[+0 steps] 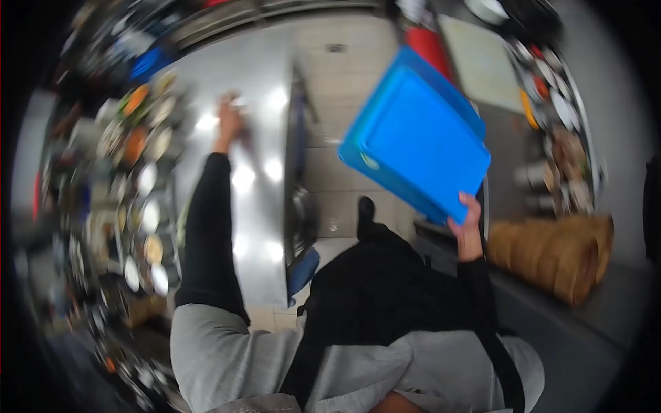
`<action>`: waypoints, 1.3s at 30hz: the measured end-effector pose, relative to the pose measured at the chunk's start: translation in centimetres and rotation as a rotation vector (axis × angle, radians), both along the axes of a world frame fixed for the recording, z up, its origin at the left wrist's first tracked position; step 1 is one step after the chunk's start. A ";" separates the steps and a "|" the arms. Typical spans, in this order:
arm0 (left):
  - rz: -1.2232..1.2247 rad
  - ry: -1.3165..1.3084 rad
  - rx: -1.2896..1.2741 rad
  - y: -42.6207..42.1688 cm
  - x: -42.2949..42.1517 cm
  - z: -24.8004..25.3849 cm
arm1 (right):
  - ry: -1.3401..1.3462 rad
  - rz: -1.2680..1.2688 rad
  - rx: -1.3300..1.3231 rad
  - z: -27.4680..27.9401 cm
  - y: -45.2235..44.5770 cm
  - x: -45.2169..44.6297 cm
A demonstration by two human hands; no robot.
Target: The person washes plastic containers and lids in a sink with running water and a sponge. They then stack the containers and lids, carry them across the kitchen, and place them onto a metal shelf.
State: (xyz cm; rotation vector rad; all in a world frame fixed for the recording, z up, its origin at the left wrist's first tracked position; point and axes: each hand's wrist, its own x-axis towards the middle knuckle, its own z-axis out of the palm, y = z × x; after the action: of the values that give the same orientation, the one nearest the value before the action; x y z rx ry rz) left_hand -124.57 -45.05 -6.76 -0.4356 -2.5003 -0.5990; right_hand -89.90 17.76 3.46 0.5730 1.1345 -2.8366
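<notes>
A blue plastic tub (427,131) hangs tilted above the tiled floor. My right hand (467,219) grips its near corner, with the fingers at the edge. A small yellowish-green spot shows near the tub's left corner. Stretched out to the left, my left hand (230,122) is over or on the shiny steel counter (258,165). Motion smears its fingers, and I cannot make out anything in them.
Several food containers (148,179) line the left side of the counter. On the right are a pale cutting board (478,62), a red object (428,51) and stacked bamboo steamers (551,255). A metal bowl (303,217) sits beneath the counter's edge. Tiled floor (337,124) runs between the counters.
</notes>
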 end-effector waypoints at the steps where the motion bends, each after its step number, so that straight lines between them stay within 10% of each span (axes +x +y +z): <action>1: 0.032 -0.001 -0.349 -0.2 -2.1 0.4 | 0.031 -0.094 0.073 2.6 0.9 -1.5; 4: 0.074 -0.174 -0.699 0.1 -8.2 0.7 | 0.024 -0.338 0.143 5.0 6.9 -3.7; 7: 0.076 -0.566 0.163 16.2 -3.3 6.1 | 0.145 -0.452 0.221 11.2 9.7 -7.0; 13: -0.529 -1.922 0.858 46.0 10.6 5.4 | 0.237 -0.535 0.292 13.7 12.0 -10.8; 17: -0.437 -1.698 0.957 48.1 5.1 6.2 | 0.130 -0.579 0.337 13.6 10.7 -15.3; 27: 0.043 -0.321 0.859 15.0 -20.8 16.1 | -0.071 -0.267 0.114 9.6 1.4 -39.6; 32: 0.581 -0.332 0.379 2.6 -29.7 14.4 | -0.034 -0.031 0.162 8.0 -1.3 -56.7; 35: 0.892 -0.797 -0.008 -0.1 -31.5 14.1 | -0.023 0.133 0.207 7.1 -3.0 -68.0; 39: 1.024 -0.961 0.028 -0.4 -33.2 12.6 | -0.102 0.163 0.455 1.3 1.2 -85.4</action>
State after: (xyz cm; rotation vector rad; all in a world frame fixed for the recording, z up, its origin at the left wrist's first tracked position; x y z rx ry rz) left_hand -157.80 -45.42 5.87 1.3906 -3.0105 -0.4298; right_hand -175.26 19.00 4.72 0.5998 1.7281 -2.3878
